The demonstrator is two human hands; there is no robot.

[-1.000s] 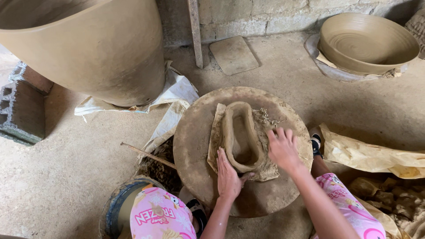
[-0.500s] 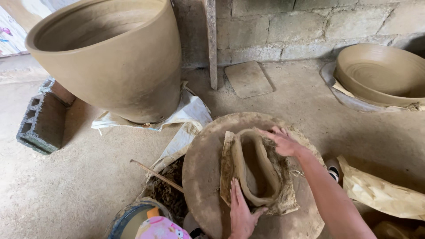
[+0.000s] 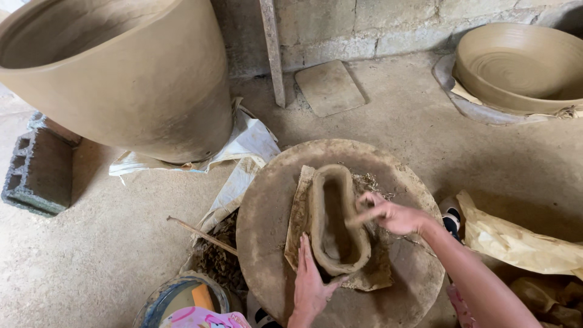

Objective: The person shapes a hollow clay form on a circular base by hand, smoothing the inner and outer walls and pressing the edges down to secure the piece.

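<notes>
I see the oblong clay ring [image 3: 337,222] as damp, matt grey-brown, smooth on its walls, lying on a frayed, coarse sheet [image 3: 300,212] over the round board [image 3: 267,206], which is dusty and clay-caked. At ten o'clock the big pot [image 3: 121,79] looks unfired, matt, finely ridged; at two o'clock the shallow bowl [image 3: 516,67] shows spiral grooves. The floor [image 3: 91,255] is rough and sandy, the block [image 3: 39,173] pitted concrete.

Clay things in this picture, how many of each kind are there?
Big pot: 1
Wide bowl: 1
Small oval clay wall, left hand and right hand pressing its sides: 1
Total: 3
</notes>
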